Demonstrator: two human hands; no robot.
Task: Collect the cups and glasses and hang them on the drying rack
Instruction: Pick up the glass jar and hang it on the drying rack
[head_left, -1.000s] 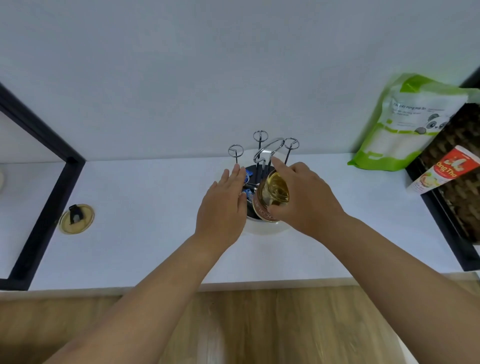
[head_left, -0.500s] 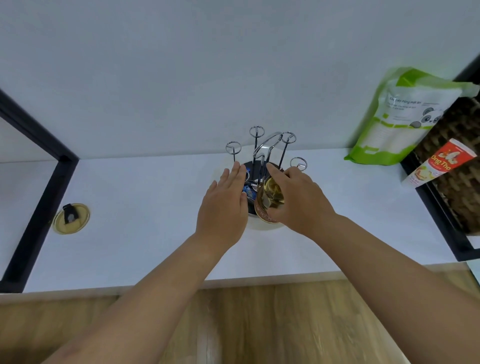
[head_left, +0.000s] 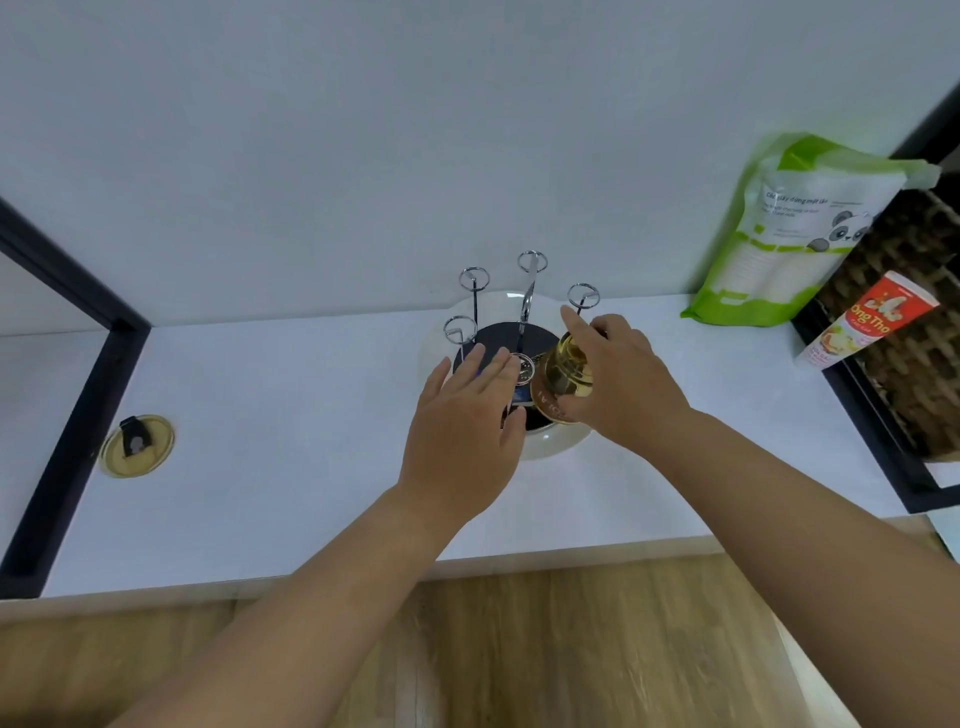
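Right hand has its grip wrapped round an amber glass cup, tilted mouth-down toward the viewer, over the near-right part of the drying rack, w/ the rack's round base on the white worktop. Left hand is flat, fingers straight, resting on or just over the rack base, holding nothing; can't tell if it actually presses. Risks, as I judge them: cup mouth may miss its peg, since the peg under it is hidden by the hand, so rim could knock a wire post & tip the light rack, esp. if the left hand isn't really bracing it. Letting go before the cup is seated = it slides off onto the worktop. Vs. half a sec ago: cup has shifted rightward & looks more inverted, right hand sits further right of the centre handle, left hand much the same. A yellow lid lies well apart to the left.
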